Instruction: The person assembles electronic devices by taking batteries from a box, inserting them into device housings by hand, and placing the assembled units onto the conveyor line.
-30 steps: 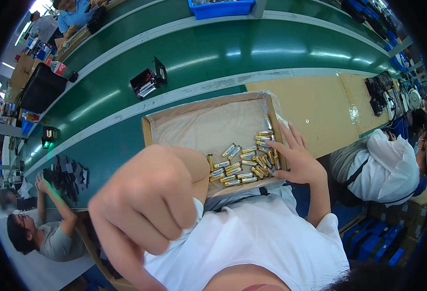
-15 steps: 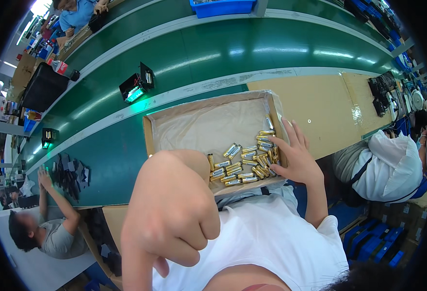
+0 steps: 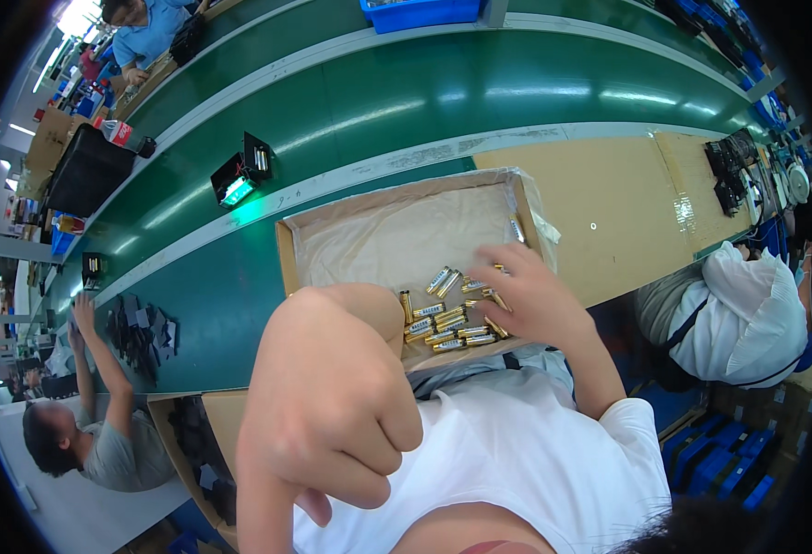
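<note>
A shallow cardboard box (image 3: 288,260), lined with thin pale sheeting, sits on the bench in front of me. Several gold and silver cylindrical batteries (image 3: 447,321) lie loose in its near right part. Over the right end of this pile is my right hand (image 3: 540,300), its fingers apart and slightly blurred; no battery shows clearly held in it. My left hand (image 3: 332,397) looms large in the foreground, covering the box's near left corner. Its fingers are curled into a closed shape, and whatever they may hold is hidden.
Two black cases, one with a lit green panel (image 3: 238,191), stand on the green bench (image 3: 378,102). Cardboard sheeting (image 3: 600,198) covers the bench to the right. Black parts (image 3: 138,332) lie left. Co-workers (image 3: 133,443) are at left, right and far left.
My right hand has moved left from the box's right wall, over the batteries. The left hand keeps its curled shape. The view has shifted slightly.
</note>
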The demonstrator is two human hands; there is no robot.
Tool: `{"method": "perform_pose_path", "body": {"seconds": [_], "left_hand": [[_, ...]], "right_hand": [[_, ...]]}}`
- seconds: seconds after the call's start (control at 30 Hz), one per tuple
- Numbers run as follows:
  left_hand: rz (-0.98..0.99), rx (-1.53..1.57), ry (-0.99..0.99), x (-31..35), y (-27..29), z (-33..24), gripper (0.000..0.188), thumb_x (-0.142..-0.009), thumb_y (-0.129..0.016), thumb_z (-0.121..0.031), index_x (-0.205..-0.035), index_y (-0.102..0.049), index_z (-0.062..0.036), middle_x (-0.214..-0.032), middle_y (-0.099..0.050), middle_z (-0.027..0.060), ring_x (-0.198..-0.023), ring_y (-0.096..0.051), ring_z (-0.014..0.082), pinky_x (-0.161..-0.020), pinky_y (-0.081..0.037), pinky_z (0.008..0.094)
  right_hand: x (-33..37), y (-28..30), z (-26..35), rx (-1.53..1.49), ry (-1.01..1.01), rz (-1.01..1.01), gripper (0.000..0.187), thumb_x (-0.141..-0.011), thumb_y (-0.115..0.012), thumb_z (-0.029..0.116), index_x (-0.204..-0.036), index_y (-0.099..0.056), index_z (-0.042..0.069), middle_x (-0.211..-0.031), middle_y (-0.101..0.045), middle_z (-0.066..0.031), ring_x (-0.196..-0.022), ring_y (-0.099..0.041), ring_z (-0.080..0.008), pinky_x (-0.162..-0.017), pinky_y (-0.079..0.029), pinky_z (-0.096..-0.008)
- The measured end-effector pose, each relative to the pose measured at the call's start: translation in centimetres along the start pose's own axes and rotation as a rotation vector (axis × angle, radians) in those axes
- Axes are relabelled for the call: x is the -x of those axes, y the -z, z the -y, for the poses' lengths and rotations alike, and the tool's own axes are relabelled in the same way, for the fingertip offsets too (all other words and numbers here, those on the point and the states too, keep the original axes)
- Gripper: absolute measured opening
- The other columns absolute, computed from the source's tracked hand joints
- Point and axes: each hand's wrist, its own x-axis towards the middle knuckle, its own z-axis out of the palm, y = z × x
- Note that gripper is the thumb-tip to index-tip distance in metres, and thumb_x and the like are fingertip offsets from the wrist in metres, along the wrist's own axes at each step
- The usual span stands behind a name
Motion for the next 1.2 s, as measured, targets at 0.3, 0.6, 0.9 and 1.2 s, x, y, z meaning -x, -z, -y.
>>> {"method": "perform_pose_path", "body": {"seconds": [0.3, 0.6, 0.9, 1.2], "left_hand": [[0.038, -0.044, -0.053, 0.3, 0.1, -0.2, 0.027, -0.086, -0.062, 0.006, -0.090, -0.050, -0.0178, -0.060, -0.054, 0.0114, -0.045, -0.031, 0.0143, -0.047, -0.024, 0.0287], [0.019, -0.007, -0.135, 0.3, 0.0, 0.1, 0.026, -0.085, -0.062, 0.006, -0.093, -0.053, -0.0171, -0.059, -0.053, 0.0125, -0.045, -0.031, 0.0135, -0.048, -0.023, 0.0296], [-0.023, 0.091, -0.217, 0.5, 0.3, 0.5, 0.023, -0.085, -0.060, 0.006, -0.097, -0.061, -0.0131, -0.058, -0.052, 0.0122, -0.045, -0.028, 0.0125, -0.048, -0.021, 0.0299], [-0.054, 0.037, -0.237, 0.7, 1.3, -0.4, 0.015, -0.088, -0.060, 0.003, -0.097, -0.068, -0.0070, -0.057, -0.054, 0.0118, -0.042, -0.032, 0.0135, -0.046, -0.026, 0.0293]], "right_hand": [[-3.5, -4.6, 2.9, 0.107, 0.232, 0.222, 0.015, -0.089, -0.069, 0.008, -0.104, -0.066, 0.008, -0.100, -0.063, -0.0094, -0.091, -0.066, -0.0279, -0.079, -0.055, -0.0366], [-6.0, -4.6, 4.0, 0.151, 0.202, 0.251, 0.013, -0.087, -0.068, 0.007, -0.100, -0.069, 0.008, -0.098, -0.063, -0.0103, -0.089, -0.067, -0.0294, -0.077, -0.055, -0.0375], [-8.1, -5.2, 2.9, 0.199, 0.276, 0.305, 0.007, -0.085, -0.070, 0.008, -0.092, -0.072, 0.010, -0.093, -0.064, -0.0087, -0.088, -0.067, -0.0292, -0.078, -0.056, -0.0386], [-7.3, -5.2, 2.2, 0.285, 0.163, 0.276, 0.010, -0.086, -0.074, 0.015, -0.094, -0.072, 0.009, -0.094, -0.064, -0.0086, -0.089, -0.067, -0.0293, -0.078, -0.055, -0.0392]]}}
